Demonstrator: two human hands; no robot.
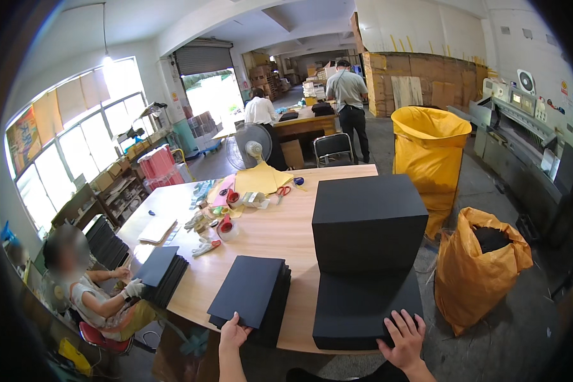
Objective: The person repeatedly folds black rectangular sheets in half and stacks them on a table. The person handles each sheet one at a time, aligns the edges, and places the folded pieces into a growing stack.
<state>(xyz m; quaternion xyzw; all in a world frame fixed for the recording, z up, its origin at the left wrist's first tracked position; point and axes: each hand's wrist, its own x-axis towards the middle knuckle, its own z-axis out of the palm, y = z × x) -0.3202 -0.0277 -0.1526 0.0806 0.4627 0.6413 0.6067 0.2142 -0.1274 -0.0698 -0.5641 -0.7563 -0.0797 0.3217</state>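
On your left, windows [70, 145] in a white wall [151, 73] admit daylight; a bulb [107, 61] hangs above. Ahead, a roller shutter [204, 59] is partly raised. The floor [484, 181] is grey.

So we're up on the wearer's head, left fisheye of the pair, looking forward and down with the left hand [234, 332] and right hand [402, 339] close at the bottom. We've got the wooden table [261, 237] just past them, and it's wide enough to catch windows [78, 155] on the left and a grey machine [536, 135] on the right, edges bending toward the rim.
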